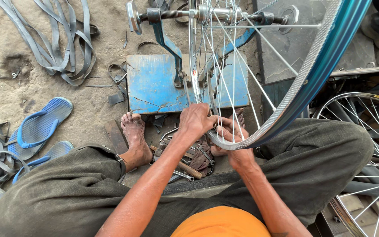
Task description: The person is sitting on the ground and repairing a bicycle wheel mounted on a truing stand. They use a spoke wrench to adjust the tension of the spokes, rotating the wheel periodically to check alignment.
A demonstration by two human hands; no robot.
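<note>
Bicycle wheel [281,87] sat in the blue truing stand [163,83], axle clamped up top, rim's low point right at my knees. Judged it light but awkward: rim stiff, spokes [224,74] thin and springy, polished metal likely slick. Best hold looked like the rim edge or down near the nipples, not mid-spoke.

My left hand [194,120] was curled over the rim's inner side at the bottom, fingers closed around a spoke end or a small tool. Couldn't tell which, knuckles hid it. My right hand [235,140] came in from under the rim, fingers wrapped up against it through the spokes, pressed together, touching metal; whether it held anything extra wasn't visible.

Loose spanners and tools [187,160] lay on the ground between my feet, just below both hands. Blue sandals [40,125] and old tubes [58,39] off to my left, second wheel [369,145] at my right.
</note>
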